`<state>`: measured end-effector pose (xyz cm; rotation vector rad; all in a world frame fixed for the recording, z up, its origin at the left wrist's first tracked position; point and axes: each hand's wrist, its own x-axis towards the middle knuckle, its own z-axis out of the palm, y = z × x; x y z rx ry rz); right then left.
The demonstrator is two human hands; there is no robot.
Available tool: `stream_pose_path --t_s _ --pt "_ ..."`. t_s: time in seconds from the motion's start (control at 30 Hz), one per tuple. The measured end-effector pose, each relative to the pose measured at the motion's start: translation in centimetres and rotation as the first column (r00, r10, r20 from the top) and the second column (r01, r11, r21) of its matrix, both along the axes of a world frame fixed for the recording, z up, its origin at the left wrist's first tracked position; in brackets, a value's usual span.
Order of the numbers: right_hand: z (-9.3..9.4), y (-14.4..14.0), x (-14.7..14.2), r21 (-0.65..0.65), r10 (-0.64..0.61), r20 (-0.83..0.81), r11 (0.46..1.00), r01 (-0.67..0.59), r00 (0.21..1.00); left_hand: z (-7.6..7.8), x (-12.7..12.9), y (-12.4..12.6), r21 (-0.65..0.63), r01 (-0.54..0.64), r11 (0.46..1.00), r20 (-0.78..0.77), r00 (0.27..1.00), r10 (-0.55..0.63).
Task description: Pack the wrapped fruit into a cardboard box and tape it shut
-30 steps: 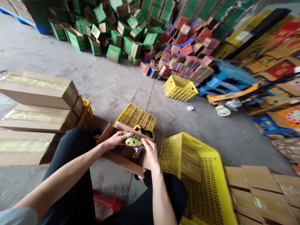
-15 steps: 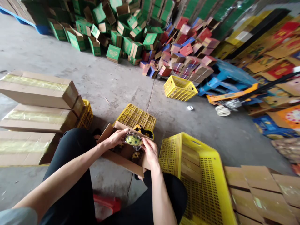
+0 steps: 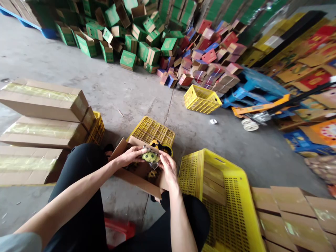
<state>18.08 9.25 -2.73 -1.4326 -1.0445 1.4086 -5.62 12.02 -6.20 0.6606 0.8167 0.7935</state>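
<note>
An open brown cardboard box point(image 3: 136, 177) rests on my lap, just below centre. Over it, my left hand point(image 3: 130, 156) and my right hand point(image 3: 168, 168) both grip a small yellow-green item in clear wrapping point(image 3: 149, 157), one hand at each end. More dark and yellow items lie inside the box beneath it. Behind the box, a yellow and black object point(image 3: 160, 146) lies on an upturned yellow crate point(image 3: 152, 129).
A big yellow crate point(image 3: 223, 196) holding flat cardboard stands at my right knee. Taped cartons point(image 3: 44, 101) are stacked at left, flat cartons point(image 3: 296, 217) at lower right. Green and red boxes are heaped at the back, beside another yellow crate point(image 3: 201, 99) and a blue pallet jack point(image 3: 254, 91).
Both hands have lifted the wrapped item slightly and turned it over the box. The view has barely shifted.
</note>
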Motion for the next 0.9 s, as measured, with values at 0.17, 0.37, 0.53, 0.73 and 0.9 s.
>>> stream_pose_path --t_s 0.17,0.37,0.53,0.73,0.9 --pt "1.5 -0.3 -0.3 0.053 0.149 -0.012 0.988 -0.148 0.989 0.2 0.0 -0.1 0.006 -0.032 0.999 -0.047 0.998 0.032" --pt "1.8 -0.6 -0.8 0.058 0.301 -0.099 0.953 -0.297 0.948 0.8 -0.1 -0.2 -0.017 -0.038 0.999 -0.082 0.996 0.036" --pt "1.1 -0.6 -0.7 0.000 0.264 -0.117 0.964 -0.266 0.957 0.9 -0.3 -0.3 -0.038 0.041 0.998 -0.087 0.995 -0.045" --pt "0.2 -0.4 -0.8 -0.054 0.153 -0.204 0.984 -0.167 0.967 0.5 -0.5 -0.2 -0.041 0.098 0.994 -0.147 0.984 -0.103" --pt "-0.3 -0.1 -0.8 -0.093 0.040 -0.232 0.994 -0.063 0.972 0.6 -0.6 -0.2 0.050 0.087 0.995 -0.155 0.985 -0.079"
